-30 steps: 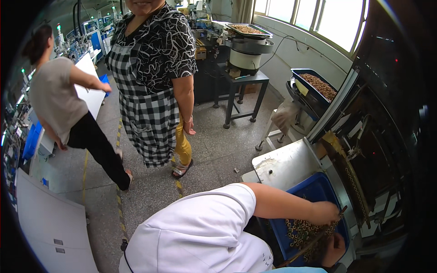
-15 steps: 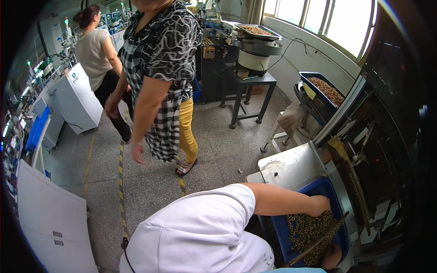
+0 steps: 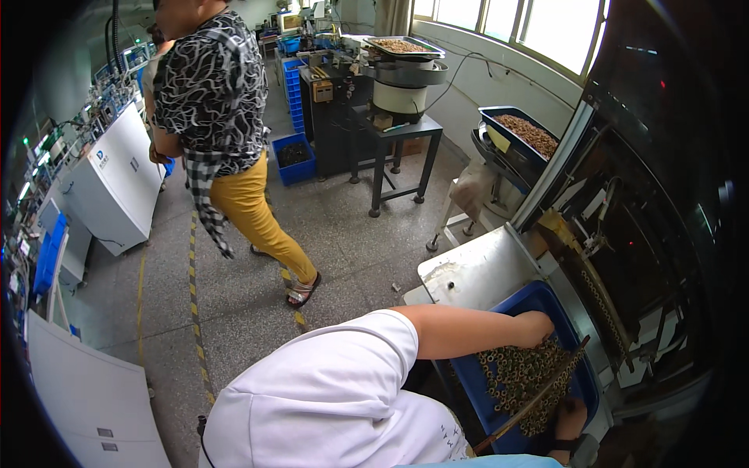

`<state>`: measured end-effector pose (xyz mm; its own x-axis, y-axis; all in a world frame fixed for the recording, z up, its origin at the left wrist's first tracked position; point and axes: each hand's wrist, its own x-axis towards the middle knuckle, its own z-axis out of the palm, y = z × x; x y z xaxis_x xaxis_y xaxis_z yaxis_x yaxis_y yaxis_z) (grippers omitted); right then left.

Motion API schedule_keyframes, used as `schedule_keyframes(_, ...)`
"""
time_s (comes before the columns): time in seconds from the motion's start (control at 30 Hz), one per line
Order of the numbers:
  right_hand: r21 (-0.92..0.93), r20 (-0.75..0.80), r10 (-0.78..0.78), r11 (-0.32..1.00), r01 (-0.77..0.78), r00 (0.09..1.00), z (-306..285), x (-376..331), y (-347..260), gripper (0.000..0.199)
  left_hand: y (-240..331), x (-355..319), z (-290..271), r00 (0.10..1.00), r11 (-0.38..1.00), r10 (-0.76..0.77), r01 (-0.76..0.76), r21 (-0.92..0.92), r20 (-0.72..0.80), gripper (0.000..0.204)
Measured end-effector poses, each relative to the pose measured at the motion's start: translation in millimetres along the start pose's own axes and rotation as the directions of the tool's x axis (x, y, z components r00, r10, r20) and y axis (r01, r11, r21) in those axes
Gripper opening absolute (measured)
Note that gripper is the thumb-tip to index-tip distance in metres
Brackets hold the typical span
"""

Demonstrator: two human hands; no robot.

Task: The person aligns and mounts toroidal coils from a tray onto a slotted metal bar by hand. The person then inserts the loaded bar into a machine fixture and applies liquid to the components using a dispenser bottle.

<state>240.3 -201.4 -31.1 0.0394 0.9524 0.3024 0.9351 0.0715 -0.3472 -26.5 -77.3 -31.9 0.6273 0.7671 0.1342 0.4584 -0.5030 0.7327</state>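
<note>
A blue tray (image 3: 476, 398) at the lower right holds a heap of small brass-coloured rings (image 3: 519, 382). My left arm reaches across from the white sleeve, and my left hand (image 3: 534, 329) is closed, with curled fingers, at the far side of the heap. Whatever is in those fingers is hidden. My right hand (image 3: 572, 417), with a dark watch (image 3: 583, 449) at the wrist, is low at the tray's right side beside the rings; its fingers are in shadow and hard to make out. A thin brown stick (image 3: 538, 398) lies slantwise over the tray between my hands.
A metal plate (image 3: 476, 265) adjoins the tray, with dark machinery (image 3: 616, 288) to its right. Beyond stand a filled tray (image 3: 527, 134) and a feeder bowl on a dark table (image 3: 402, 129). A person in yellow trousers (image 3: 250, 210) walks at left, near white cabinets (image 3: 117, 179).
The person in yellow trousers has turned and moved left, now covering most of a second person. My view has shifted slightly. Both my hands stay at the tray; more of the right wrist shows.
</note>
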Motion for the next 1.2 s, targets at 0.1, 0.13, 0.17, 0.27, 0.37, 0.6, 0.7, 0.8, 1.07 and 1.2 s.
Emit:
schedule_keyframes(0.1, 0.052, 0.036, 0.004, 0.999, -0.006, 0.999, -6.9, 1.1, -9.6, 0.006, -6.1, 4.8, 4.4, 0.997, 0.996, 0.068, -0.065, 0.052, -0.040, 0.012)
schedule_keyframes(0.13, 0.033, 0.020, 0.051, 0.998, -0.051, 0.999, -7.7, 2.0, -9.5, 0.005, -4.1, 4.0, 4.2, 0.997, 0.997, 0.067, -0.065, 0.049, -0.035, 0.012)
schedule_keyframes(0.17, 0.015, 0.003, 0.096, 0.995, -0.096, 0.995, -7.5, 1.7, -8.3, 0.006, 1.3, 1.2, 2.7, 0.997, 0.998, 0.042, -0.040, 0.039, -0.067, 0.011)
schedule_keyframes(0.27, 0.047, -0.082, 0.025, 0.999, -0.021, 0.996, -4.3, 0.8, -0.1, 0.006, 13.3, -5.6, -8.0, 0.994, 0.999, 0.032, -0.030, 0.020, -0.101, 0.011)
schedule_keyframes(0.37, 0.113, -0.058, 0.054, 0.992, -0.047, 0.997, -4.3, -0.4, 1.8, 0.004, 26.3, -16.9, -18.6, 0.992, 0.998, 0.046, -0.049, -0.028, -0.121, 0.010)
schedule_keyframes(0.6, 0.259, -0.105, 0.036, 0.966, -0.007, 0.994, -14.0, -8.6, 16.8, 0.010, 13.5, 7.5, 7.1, 0.852, 0.912, 0.405, -0.352, 0.211, -0.332, 0.011)
schedule_keyframes(0.7, 0.407, 0.041, 0.124, 0.904, -0.130, 0.991, -24.3, 5.9, -11.3, 0.013, 23.1, -12.0, -22.6, 0.863, 0.894, 0.435, -0.378, 0.242, -0.256, 0.030)
schedule_keyframes(0.8, 0.489, 0.036, 0.114, 0.864, -0.117, 0.993, -45.9, 15.0, -57.6, 0.014, 31.8, -14.3, -43.3, 0.923, 0.931, 0.364, -0.359, 0.064, -0.120, 0.021)
schedule_keyframes(1.07, 0.677, 0.088, 0.194, 0.708, -0.201, 0.977, -31.3, 8.6, -98.5, 0.013, 43.6, -16.4, -40.5, 0.774, 0.746, 0.625, -0.630, 0.215, 0.100, 0.015)
schedule_keyframes(1.2, 0.710, 0.165, 0.142, 0.670, -0.218, 0.976, -22.7, -14.1, -102.8, 0.011, 56.1, -26.6, -12.3, 0.738, 0.693, 0.646, -0.674, 0.256, 0.193, 0.016)
